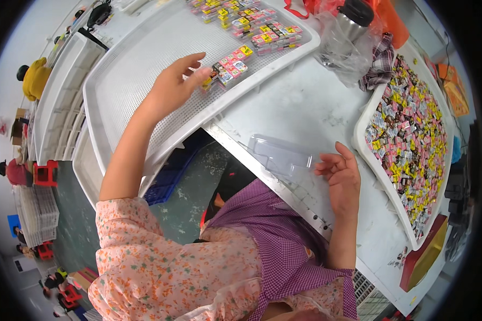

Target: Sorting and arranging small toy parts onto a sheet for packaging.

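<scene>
My left hand (178, 84) reaches over a white perforated tray (128, 80), its thumb and fingers apart. The thumb tip is at the near end of a clear pack of small pink, yellow and dark wrapped pieces (231, 67); I cannot tell whether it touches. On the table, a clear plastic blister shell (281, 154) lies flat, with nothing visible inside. Beside its right end is my right hand (339, 176), palm partly turned up and fingers loosely bent, holding nothing I can see. Whether its fingertips touch the shell is unclear.
More filled packs (251, 24) stand in rows at the tray's far end. A white bin (365, 128) at right holds many loose wrapped pieces. A steel flask (353, 21) in clear plastic stands at the back. A red-and-yellow box (424, 254) lies at the right edge.
</scene>
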`<state>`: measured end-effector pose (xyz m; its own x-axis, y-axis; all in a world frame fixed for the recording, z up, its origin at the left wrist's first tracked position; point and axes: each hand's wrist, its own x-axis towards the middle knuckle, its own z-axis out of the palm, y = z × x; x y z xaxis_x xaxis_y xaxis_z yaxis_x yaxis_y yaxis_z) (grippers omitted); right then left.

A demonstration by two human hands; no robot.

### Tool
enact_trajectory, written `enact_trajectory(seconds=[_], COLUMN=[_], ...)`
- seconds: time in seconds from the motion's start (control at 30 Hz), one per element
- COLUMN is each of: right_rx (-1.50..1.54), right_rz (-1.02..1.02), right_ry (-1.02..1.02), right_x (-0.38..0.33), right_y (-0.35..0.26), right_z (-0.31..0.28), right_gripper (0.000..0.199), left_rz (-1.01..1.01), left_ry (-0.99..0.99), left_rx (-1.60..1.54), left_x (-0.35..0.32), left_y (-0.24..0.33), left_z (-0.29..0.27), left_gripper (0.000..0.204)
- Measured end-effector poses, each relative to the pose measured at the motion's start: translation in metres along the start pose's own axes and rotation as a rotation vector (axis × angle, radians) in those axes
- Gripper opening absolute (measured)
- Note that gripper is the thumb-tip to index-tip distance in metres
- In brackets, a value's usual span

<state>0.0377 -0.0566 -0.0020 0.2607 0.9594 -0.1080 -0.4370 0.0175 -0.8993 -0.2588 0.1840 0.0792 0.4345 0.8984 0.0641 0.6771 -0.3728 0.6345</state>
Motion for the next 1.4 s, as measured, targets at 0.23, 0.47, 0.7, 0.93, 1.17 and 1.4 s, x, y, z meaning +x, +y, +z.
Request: enact_trajectory(seconds=[0.23, 0.47, 0.7, 0.93, 1.17, 1.4], right_rx=[-0.093, -0.084, -0.079, -0.063, -0.044, -0.072], right_rz=[-0.076, -0.077, -0.084, -0.123, -0.152, -0.136], right_ry=[-0.092, -0.082, -0.101, -0.087, -0.052, -0.01], right_x=[0.0, 0.0, 0.001, 0.0, -0.001, -0.001], right_y=[0.005, 0.007, 0.005, 0.006, 0.007, 0.009], right_z=[-0.004, -0.005, -0.003, -0.005, -0.01, -0.012], right_gripper=[0.07, 0.066, 0.067, 0.067, 0.064, 0.051], left_rz=[0.116, 0.109, 0.185, 0.224, 0.505, 0.348], left_ry=[-0.106, -0.129, -0.033, 0.106, -0.068, -0.225], left_rx=[0.187, 0.129, 0.306, 0.298, 0.01, -0.209], left_x=[-0.008, -0.002, -0.01, -0.022, -0.063, -0.094], left_y=[-0.012, -0.006, -0.01, 0.013, 0.059, 0.06], left_z=[0.016, 0.017, 0.021, 0.007, 0.028, 0.03], left_gripper=[0.07, 0.072, 0.074, 0.066, 0.046, 0.038])
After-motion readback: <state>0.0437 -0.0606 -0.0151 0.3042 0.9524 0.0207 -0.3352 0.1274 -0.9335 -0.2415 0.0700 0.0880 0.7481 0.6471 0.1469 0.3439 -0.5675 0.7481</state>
